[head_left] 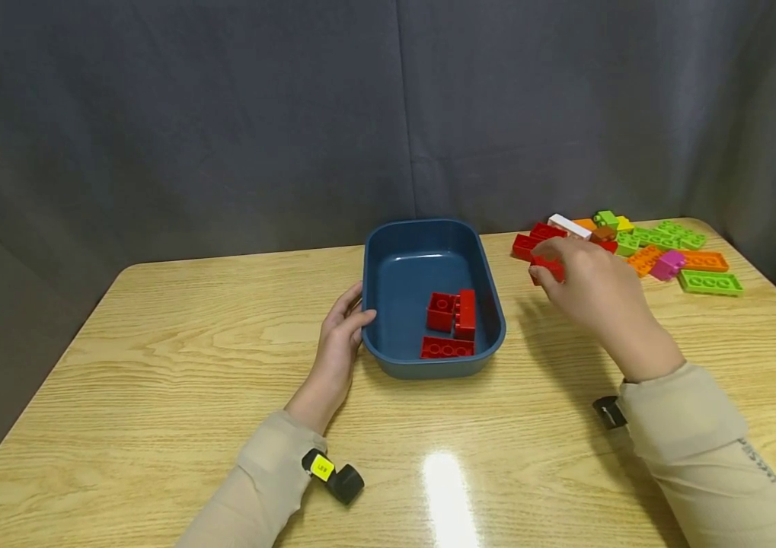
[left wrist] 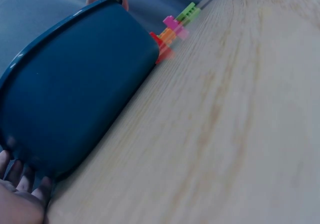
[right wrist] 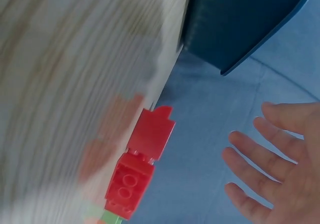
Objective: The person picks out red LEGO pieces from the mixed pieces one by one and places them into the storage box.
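Note:
A dark blue plastic tub (head_left: 408,289) stands on the table with several red toy bricks (head_left: 466,313) inside. My left hand (head_left: 336,350) grips the tub's left wall, thumb over the rim and fingers against the outside, as the left wrist view also shows. Right of the tub, my right hand (head_left: 593,285) hovers above the table. In the right wrist view its fingers (right wrist: 265,164) are spread and hold nothing. Below that hand lie loose red bricks (right wrist: 130,184). One red brick (head_left: 549,269) shows in the gap between thumb and fingers in the head view.
Beyond the right hand lies a pile of loose bricks: a white brick (head_left: 569,226), green bricks (head_left: 710,282), an orange brick (head_left: 705,261) and a magenta brick (head_left: 669,265). A dark grey curtain (head_left: 257,137) hangs behind the wooden table (head_left: 209,320).

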{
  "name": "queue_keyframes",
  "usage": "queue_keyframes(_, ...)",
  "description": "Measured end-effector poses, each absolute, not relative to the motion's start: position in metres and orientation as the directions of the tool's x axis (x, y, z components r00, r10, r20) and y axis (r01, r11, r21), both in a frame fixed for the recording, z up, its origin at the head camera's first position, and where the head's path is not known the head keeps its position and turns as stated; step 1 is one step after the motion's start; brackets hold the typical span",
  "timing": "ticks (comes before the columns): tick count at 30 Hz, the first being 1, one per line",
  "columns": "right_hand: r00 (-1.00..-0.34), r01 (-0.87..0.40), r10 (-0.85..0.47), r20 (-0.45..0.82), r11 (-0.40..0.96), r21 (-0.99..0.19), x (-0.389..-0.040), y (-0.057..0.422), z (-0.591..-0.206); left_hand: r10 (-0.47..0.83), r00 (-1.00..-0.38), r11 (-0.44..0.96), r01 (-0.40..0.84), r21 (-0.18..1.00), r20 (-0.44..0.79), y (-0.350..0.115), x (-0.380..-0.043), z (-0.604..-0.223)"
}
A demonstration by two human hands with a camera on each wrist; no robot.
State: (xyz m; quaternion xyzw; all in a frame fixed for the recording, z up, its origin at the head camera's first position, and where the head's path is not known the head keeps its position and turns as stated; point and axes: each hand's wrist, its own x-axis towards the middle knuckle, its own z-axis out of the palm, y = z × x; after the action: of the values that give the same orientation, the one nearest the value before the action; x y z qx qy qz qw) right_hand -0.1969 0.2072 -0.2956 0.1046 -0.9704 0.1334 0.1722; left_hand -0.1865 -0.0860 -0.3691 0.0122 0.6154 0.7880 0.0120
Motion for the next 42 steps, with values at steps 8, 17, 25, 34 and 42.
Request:
queue_keyframes(8, -0.938, -0.204, -0.121, 0.324, 0.95, -0.235, -0.202, 0.222, -0.299, 0.029, -1.0, -0.24, -0.003, 0.971, 0.004, -0.086, -0.186, -0.369)
queue_keyframes(17, -0.945, -0.176, -0.101, 0.311, 0.959, -0.223, -0.206, 0.236, -0.302, 0.031, -0.999, -0.244, -0.002, 0.97, 0.006, -0.086, -0.186, -0.368)
queue_keyframes(25, -0.968, -0.143, -0.089, 0.236, 0.965, -0.221, -0.211, 0.254, -0.306, 0.029, -1.0, -0.238, -0.003, 0.971, 0.004, -0.086, -0.186, -0.369)
queue_keyframes(34, -0.983, -0.144, -0.109, 0.147, 0.957, -0.253, -0.215, 0.27, -0.312, 0.024, -1.0, -0.243, 0.004, 0.97, 0.01, -0.086, -0.186, -0.369)
queue_keyframes(42, -0.989, -0.142, -0.126, 0.073, 0.945, -0.296, -0.219, 0.28, -0.313, 0.034, -0.999, -0.235, 0.014, 0.972, 0.022, -0.086, -0.186, -0.37)
